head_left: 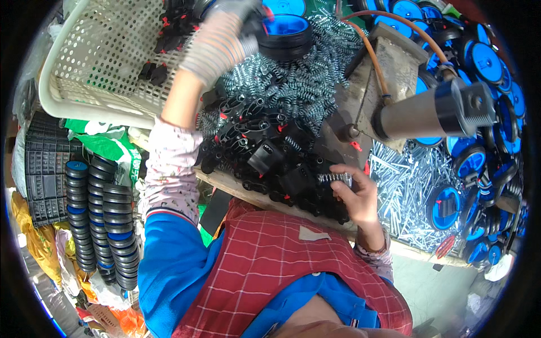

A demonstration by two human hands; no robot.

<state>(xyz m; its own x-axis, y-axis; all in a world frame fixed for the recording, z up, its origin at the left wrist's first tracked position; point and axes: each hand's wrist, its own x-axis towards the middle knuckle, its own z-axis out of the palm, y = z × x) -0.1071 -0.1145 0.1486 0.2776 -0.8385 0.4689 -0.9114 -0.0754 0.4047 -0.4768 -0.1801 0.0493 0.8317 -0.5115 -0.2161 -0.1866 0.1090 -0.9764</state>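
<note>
My left hand (225,28), in a striped knit glove, reaches far forward and grips a black wheel with a blue hub (284,34) above a heap of metal springs (293,84). My right hand (356,194), bare, holds a small metal spring (333,178) over a pile of black plastic brackets with red clips (265,152) near the bench's front edge.
A white perforated basket (96,62) with black parts stands at the left. A grey cylinder tool (428,112) with an orange hose sits at the right, above loose metal pins (406,180). Blue-hubbed wheels (484,62) crowd the right side. Stacked wheels (101,219) stand on the floor at left.
</note>
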